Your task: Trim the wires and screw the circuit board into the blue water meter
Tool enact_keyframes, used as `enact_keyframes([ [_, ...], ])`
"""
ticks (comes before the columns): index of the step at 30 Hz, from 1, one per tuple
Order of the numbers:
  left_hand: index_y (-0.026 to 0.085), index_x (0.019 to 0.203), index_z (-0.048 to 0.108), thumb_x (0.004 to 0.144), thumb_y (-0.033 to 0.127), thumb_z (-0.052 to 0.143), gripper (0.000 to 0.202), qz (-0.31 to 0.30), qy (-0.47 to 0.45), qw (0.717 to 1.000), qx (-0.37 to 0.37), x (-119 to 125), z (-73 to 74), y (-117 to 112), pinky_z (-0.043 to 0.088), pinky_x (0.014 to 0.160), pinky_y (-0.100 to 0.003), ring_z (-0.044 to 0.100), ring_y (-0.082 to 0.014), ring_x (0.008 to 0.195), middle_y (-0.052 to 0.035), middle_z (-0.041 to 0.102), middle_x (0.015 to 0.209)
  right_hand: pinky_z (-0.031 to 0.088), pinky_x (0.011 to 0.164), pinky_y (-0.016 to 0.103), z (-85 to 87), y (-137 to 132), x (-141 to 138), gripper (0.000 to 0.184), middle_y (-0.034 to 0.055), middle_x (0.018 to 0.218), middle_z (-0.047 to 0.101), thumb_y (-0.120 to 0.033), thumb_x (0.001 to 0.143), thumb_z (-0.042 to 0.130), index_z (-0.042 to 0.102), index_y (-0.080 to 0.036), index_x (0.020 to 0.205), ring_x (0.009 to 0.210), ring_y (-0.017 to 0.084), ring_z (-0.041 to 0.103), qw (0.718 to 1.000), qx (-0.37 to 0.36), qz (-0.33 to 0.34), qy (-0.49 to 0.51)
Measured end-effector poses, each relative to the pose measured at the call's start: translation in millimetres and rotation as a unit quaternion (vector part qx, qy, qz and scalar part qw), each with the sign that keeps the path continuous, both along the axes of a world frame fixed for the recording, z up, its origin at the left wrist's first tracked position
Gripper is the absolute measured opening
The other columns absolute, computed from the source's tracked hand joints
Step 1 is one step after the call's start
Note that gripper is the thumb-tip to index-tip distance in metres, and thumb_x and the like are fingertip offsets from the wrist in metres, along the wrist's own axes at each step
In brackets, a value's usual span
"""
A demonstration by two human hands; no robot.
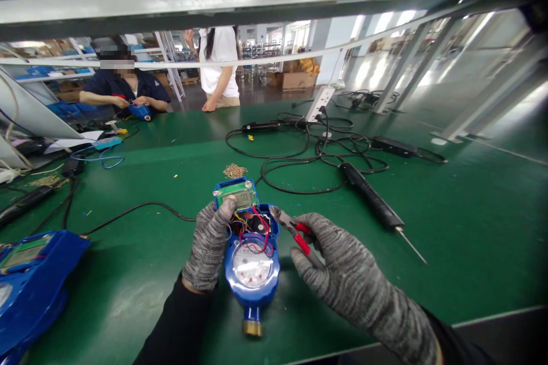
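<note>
A blue water meter (252,271) lies on the green table (449,239), its lid with a green circuit board (237,195) tipped open and red, yellow and black wires showing inside. My left hand (210,242), in a grey knit glove, grips the meter's left side with the thumb on the circuit board. My right hand (342,274), also gloved, holds red-handled pliers (291,228) whose jaws touch the meter's upper right edge by the wires.
An electric screwdriver (372,197) with black cables (308,154) lies to the right. A pile of small brass screws (234,170) sits behind the meter. Another blue meter (29,279) is at the left edge. Two people work at the far side, beyond the table.
</note>
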State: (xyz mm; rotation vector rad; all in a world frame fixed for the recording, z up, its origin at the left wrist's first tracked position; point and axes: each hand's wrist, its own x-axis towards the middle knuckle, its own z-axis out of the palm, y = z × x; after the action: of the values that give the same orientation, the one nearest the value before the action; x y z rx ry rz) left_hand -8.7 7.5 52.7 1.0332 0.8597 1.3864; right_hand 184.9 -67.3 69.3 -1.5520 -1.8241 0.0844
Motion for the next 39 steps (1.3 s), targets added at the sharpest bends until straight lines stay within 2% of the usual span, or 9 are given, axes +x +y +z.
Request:
enact_keyframes([
  [5, 0.018, 0.102, 0.078, 0.085, 0.034, 0.073, 0.024, 0.015, 0.023, 1.0, 0.006, 8, 3.5, -10, 0.055, 0.086, -0.026, 0.072, -0.0184, 0.092, -0.0042, 0.078, 0.104, 0.055, 0.067, 0.038, -18.6, 1, 10, 0.025, 0.0049, 0.085, 0.068, -0.034, 0.077, 0.064, 0.063, -0.024, 0.1, 0.072, 0.023, 0.065, 0.975, -0.076, -0.028, 0.206],
  [8, 0.018, 0.104, 0.077, 0.086, 0.033, 0.072, 0.024, 0.012, 0.036, 0.999, 0.012, 7, 4.0, -11, 0.055, 0.088, -0.025, 0.072, -0.0183, 0.095, -0.004, 0.078, 0.106, 0.053, 0.067, 0.037, -35.6, 6, 25, 0.028, 0.0046, 0.083, 0.066, -0.047, 0.081, 0.062, 0.063, -0.024, 0.097, 0.074, 0.022, 0.063, 0.792, -0.286, 0.02, 0.54],
  [10, 0.019, 0.105, 0.077, 0.086, 0.033, 0.072, 0.025, 0.017, 0.047, 0.999, 0.012, 6, 2.9, -10, 0.054, 0.092, -0.025, 0.071, -0.0191, 0.1, -0.0041, 0.078, 0.108, 0.051, 0.057, 0.035, -46.9, 7, 31, 0.034, 0.005, 0.071, 0.062, -0.051, 0.084, 0.052, 0.063, -0.019, 0.084, 0.063, 0.021, 0.061, 0.683, -0.396, 0.047, 0.612],
  [15, 0.019, 0.106, 0.077, 0.082, 0.036, 0.076, 0.03, 0.031, 0.065, 0.997, 0.008, 4, -2.1, -7, 0.053, 0.095, -0.026, 0.071, -0.0201, 0.1, -0.0038, 0.078, 0.108, 0.046, 0.049, 0.025, -57.9, -1, 28, 0.034, 0.0004, 0.065, 0.059, -0.05, 0.083, 0.058, 0.063, -0.016, 0.081, 0.051, 0.013, 0.058, 0.559, -0.459, 0.027, 0.69],
  [17, 0.018, 0.107, 0.077, 0.082, 0.038, 0.076, 0.031, 0.03, 0.074, 0.997, 0.01, 4, -2.7, -7, 0.053, 0.095, -0.027, 0.071, -0.0205, 0.1, -0.0045, 0.078, 0.108, 0.045, 0.048, 0.024, -54.8, -3, 27, 0.039, 0.0, 0.066, 0.061, -0.056, 0.083, 0.061, 0.063, -0.017, 0.085, 0.052, 0.013, 0.059, 0.586, -0.434, 0.017, 0.684],
  [21, 0.019, 0.105, 0.077, 0.084, 0.036, 0.074, 0.027, 0.029, 0.075, 0.997, 0.014, 5, -1.5, -7, 0.055, 0.092, -0.027, 0.072, -0.0195, 0.097, -0.004, 0.078, 0.106, 0.05, 0.059, 0.029, -45.9, -4, 25, 0.053, 0.0001, 0.076, 0.062, -0.062, 0.082, 0.065, 0.06, -0.019, 0.113, 0.064, 0.016, 0.06, 0.816, -0.302, 0.035, 0.493],
  [24, 0.019, 0.102, 0.078, 0.085, 0.036, 0.073, 0.025, 0.035, 0.08, 0.996, 0.028, 6, -0.6, -9, 0.055, 0.09, -0.027, 0.072, -0.019, 0.094, -0.004, 0.079, 0.104, 0.054, 0.077, 0.035, -43.0, -1, 19, 0.048, 0.003, 0.094, 0.064, -0.047, 0.084, 0.066, 0.053, -0.024, 0.125, 0.084, 0.02, 0.064, 0.918, -0.17, 0.07, 0.351],
  [30, 0.019, 0.101, 0.078, 0.085, 0.034, 0.074, 0.022, 0.052, 0.096, 0.992, 0.062, 9, -2.1, -11, 0.057, 0.086, -0.025, 0.074, -0.0174, 0.09, -0.0022, 0.079, 0.1, 0.056, 0.074, 0.037, -30.1, 7, 1, 0.031, 0.0043, 0.097, 0.069, -0.032, 0.084, 0.059, 0.056, -0.026, 0.114, 0.082, 0.021, 0.068, 0.983, -0.072, -0.002, 0.169],
  [39, 0.021, 0.101, 0.074, 0.084, 0.036, 0.075, 0.023, 0.102, 0.164, 0.977, 0.092, 7, -9.8, -11, 0.056, 0.086, -0.03, 0.072, -0.0178, 0.09, -0.0019, 0.078, 0.101, 0.053, 0.067, 0.035, -17.7, 7, -5, 0.025, 0.0029, 0.089, 0.07, -0.041, 0.085, 0.061, 0.063, -0.025, 0.105, 0.073, 0.02, 0.067, 0.986, -0.145, -0.04, 0.074],
])
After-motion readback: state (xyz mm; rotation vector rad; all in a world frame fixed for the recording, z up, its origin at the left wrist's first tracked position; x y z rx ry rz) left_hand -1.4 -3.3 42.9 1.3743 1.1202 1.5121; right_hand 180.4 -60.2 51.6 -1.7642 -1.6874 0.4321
